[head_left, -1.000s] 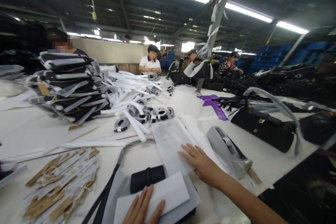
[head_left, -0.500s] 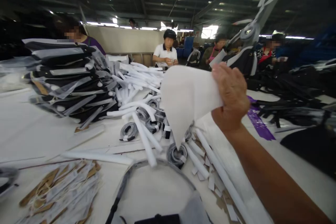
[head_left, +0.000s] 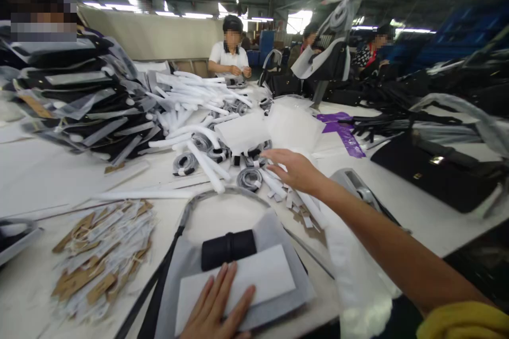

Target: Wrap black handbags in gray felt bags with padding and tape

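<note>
My left hand (head_left: 218, 305) lies flat and open on a white sheet (head_left: 238, 283) that covers a grey pouch (head_left: 274, 233) at the near edge of the table. A black rolled item (head_left: 228, 249) sits just beyond the sheet. My right hand (head_left: 293, 169) reaches forward with fingers spread and empty, over grey coiled straps (head_left: 249, 178) and white paper rolls (head_left: 204, 172). A stack of white sheets (head_left: 242, 132) lies just past that hand.
A tall pile of bagged black goods (head_left: 79, 111) stands at the left. Brown and white tags (head_left: 99, 259) lie at the near left. A tape dispenser (head_left: 356, 185) and a black handbag (head_left: 433, 169) are at the right. Several people sit at the table's far end.
My right hand held a white sheet up half a second ago; now the sheet is down on the stack and the hand reaches empty over the coils. My left hand stayed on the white sheet.
</note>
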{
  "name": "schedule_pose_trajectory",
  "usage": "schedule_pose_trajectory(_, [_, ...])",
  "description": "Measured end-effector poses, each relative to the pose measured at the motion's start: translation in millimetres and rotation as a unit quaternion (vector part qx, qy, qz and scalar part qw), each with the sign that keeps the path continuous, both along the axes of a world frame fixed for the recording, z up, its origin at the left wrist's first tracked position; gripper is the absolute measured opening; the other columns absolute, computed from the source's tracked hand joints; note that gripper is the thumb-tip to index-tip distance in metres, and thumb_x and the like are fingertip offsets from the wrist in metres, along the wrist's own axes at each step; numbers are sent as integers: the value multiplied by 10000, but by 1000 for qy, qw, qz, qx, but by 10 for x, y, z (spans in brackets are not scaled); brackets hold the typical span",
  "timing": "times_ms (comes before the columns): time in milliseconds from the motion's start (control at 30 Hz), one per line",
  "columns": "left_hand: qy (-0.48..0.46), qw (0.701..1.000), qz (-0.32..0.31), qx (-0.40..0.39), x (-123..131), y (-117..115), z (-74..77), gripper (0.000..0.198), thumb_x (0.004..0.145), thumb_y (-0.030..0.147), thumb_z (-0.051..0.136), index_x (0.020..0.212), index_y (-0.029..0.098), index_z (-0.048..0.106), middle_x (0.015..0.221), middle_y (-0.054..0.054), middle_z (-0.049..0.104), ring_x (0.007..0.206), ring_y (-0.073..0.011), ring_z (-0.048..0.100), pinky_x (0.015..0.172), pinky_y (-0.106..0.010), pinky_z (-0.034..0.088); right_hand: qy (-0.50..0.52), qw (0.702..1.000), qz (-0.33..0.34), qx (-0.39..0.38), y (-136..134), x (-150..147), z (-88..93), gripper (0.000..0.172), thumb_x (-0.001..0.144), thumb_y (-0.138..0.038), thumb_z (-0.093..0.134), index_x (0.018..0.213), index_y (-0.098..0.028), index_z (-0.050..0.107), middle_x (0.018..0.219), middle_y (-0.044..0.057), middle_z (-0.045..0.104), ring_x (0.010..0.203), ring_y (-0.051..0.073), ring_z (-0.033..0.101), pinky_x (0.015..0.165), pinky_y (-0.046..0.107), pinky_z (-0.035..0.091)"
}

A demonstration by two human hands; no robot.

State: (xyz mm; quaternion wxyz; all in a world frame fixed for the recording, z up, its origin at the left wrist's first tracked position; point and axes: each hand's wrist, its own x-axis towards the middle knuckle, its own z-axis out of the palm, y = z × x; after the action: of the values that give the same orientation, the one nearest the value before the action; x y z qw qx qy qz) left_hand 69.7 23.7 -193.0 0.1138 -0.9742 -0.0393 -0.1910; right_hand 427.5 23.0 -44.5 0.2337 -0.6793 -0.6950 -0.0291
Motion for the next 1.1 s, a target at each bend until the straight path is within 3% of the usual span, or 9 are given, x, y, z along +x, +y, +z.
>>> schedule_pose_trajectory(100, [-4,999,21,-25,-16,-55,151,630,960,389,512,1537,273,286,1553,-168,360,1370,-331,448,1008,-422,498,67,991,106,-41,-710,-664,-12,302,1013,-265,493,1269,-200,640,1264,64,677,1210,178,598,1073,322,450])
schedule_pose_trajectory(233, [10,999,30,-30,-24,-129,189,606,966,415,517,1522,289,312,1596,-99,294,1423,-320,367,1053,-469,461,-3,984,153,-92,-1304,-1205,-489,378,1011,-279,495,1364,-171,572,1392,107,582,1335,247,488,1150,462,351])
schedule_pose_trajectory(400, [70,996,32,-52,41,-197,231,501,978,369,500,1461,258,420,1543,-26,406,1414,-297,382,1080,-537,418,-8,986,135,-94,-1453,-1230,-1055,410,1038,-281,419,1437,-225,496,1464,67,513,1419,220,374,1181,487,272])
schedule_pose_trajectory(500, [83,995,34,-54,59,-229,260,509,972,357,505,1457,229,424,1536,-36,416,1410,-308,384,1073,-552,416,16,988,126,-91,-1466,-1218,-1144,408,1038,-282,407,1429,-218,507,1468,59,507,1416,215,380,1186,476,258])
schedule_pose_trajectory(633, [44,998,33,-14,27,-248,162,550,964,292,498,1494,219,369,1566,-25,355,1425,-316,354,1095,-543,389,53,988,121,-82,-1483,-1246,-1087,396,1029,-312,426,1398,-241,551,1437,47,542,1394,211,416,1184,443,264])
schedule_pose_trajectory(767, [0,999,40,24,7,-242,30,587,949,222,497,1513,233,334,1581,-9,324,1440,-304,329,1114,-516,371,81,992,-7,-91,-1343,-1000,-880,348,1037,-393,414,1155,-291,725,1208,-10,710,1172,172,626,1029,313,463])
schedule_pose_trajectory(867, [-12,999,38,32,11,-235,7,587,941,212,502,1507,238,350,1579,-2,331,1440,-298,331,1116,-502,376,54,980,-179,-66,-1124,-608,-725,390,1054,-332,356,1191,-188,692,1226,86,692,1168,223,619,1001,377,478])
schedule_pose_trajectory(933, [-22,999,34,32,12,-225,9,581,937,217,506,1501,237,366,1573,-2,343,1432,-298,346,1113,-496,382,30,959,-271,-75,-986,-364,-684,326,1011,-329,485,1194,-130,667,1225,161,673,1181,277,598,1008,450,463])
schedule_pose_trajectory(1100, [-38,998,27,43,5,-190,-13,602,928,199,501,1509,227,345,1581,5,322,1415,-290,376,1096,-484,406,2,928,-357,-105,-892,-115,-643,331,942,-348,628,1193,-132,636,1104,119,704,1036,257,667,928,473,519])
